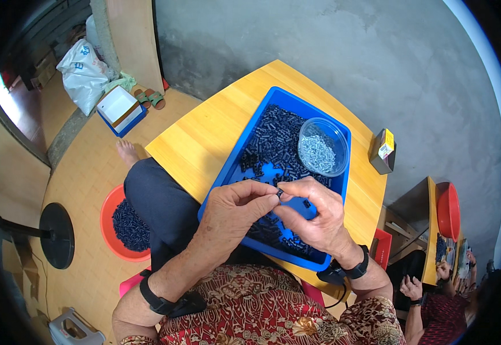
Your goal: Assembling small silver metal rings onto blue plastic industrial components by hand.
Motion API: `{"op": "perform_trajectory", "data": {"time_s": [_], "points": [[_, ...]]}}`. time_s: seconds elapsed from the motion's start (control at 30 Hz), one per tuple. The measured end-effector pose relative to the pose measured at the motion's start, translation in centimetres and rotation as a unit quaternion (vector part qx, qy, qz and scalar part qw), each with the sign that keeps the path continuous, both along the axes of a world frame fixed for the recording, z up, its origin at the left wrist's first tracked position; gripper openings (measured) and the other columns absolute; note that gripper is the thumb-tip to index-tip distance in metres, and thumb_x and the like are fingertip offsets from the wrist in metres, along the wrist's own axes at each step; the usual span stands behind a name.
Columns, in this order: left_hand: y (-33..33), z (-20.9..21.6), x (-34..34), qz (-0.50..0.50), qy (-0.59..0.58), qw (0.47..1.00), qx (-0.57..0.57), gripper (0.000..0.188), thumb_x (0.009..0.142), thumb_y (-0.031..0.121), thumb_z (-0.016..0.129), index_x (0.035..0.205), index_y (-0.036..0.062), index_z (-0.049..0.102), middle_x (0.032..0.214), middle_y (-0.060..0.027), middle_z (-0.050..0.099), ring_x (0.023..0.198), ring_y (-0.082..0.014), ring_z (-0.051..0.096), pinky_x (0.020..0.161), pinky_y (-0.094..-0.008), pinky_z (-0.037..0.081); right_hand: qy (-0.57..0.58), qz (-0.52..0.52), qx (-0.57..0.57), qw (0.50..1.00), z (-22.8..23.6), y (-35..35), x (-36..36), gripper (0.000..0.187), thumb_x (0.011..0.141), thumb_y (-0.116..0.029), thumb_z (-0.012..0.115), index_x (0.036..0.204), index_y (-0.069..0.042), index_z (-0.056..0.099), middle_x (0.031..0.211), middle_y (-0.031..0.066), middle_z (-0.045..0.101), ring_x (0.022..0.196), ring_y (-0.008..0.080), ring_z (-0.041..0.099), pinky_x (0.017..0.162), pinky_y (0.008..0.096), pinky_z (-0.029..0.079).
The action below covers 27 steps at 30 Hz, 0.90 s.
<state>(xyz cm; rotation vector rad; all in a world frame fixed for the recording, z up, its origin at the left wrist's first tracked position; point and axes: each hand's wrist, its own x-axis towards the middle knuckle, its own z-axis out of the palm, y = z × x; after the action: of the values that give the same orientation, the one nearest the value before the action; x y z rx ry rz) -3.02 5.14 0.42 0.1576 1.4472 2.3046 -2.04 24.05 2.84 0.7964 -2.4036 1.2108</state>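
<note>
My left hand [230,211] and my right hand [319,215] meet above the near half of a blue tray [285,260]. Thumb and fingertips of both are pinched together on one small black plastic part [280,193], mostly covered by the fingers. Many small black tube-like parts [273,132] fill the far end of the tray, and more lie scattered below my hands. A round clear tub [318,154] of small silvery metal pieces, apparently screws, stands inside the tray at its right side.
The tray rests on a yellow wooden table [204,123]. A dark box [382,160] with a yellow packet stands at the table's right edge. On the floor at left is a red basin [106,221] of black parts. Another person's hand [411,287] shows at lower right.
</note>
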Motion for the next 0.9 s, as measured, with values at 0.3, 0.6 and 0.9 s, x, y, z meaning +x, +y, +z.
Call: {"op": "perform_trajectory", "data": {"time_s": [0.3,0.6,0.9], "points": [[0.3,0.0,0.1,0.0,0.008,1.0,-0.03,0.017,0.092,0.009,0.073,0.106,-0.0002,0.071,0.096,-0.0061,0.072,0.09,-0.0109,0.067,0.083,-0.0229,0.052,-0.084,0.014,-0.063,0.994,0.4,1.0,-0.5,0.01,0.087,-0.002,0.072,0.096,0.001,0.071,0.088,0.0117,0.071,0.081,0.0213,0.068,0.073,0.0324,0.053],[0.4,-0.3,0.1,0.004,0.011,1.0,-0.028,0.017,0.092,0.01,0.073,0.106,-0.0005,0.071,0.095,-0.0068,0.072,0.089,-0.011,0.067,0.083,-0.0227,0.052,-0.093,0.035,-0.076,0.992,-0.3,1.8,-1.0,0.012,0.087,-0.005,0.074,0.098,0.0,0.073,0.089,0.0109,0.071,0.083,0.0205,0.067,0.076,0.0319,0.053],[0.6,-0.2,0.2,-0.001,0.005,1.0,-0.015,0.017,0.091,0.011,0.074,0.105,-0.0003,0.071,0.094,-0.0068,0.073,0.089,-0.0116,0.067,0.083,-0.0237,0.052,-0.104,0.035,-0.087,0.99,0.5,1.9,-1.1,0.011,0.088,-0.006,0.073,0.097,-0.001,0.072,0.092,0.0099,0.07,0.084,0.0189,0.066,0.076,0.0316,0.053]]}}
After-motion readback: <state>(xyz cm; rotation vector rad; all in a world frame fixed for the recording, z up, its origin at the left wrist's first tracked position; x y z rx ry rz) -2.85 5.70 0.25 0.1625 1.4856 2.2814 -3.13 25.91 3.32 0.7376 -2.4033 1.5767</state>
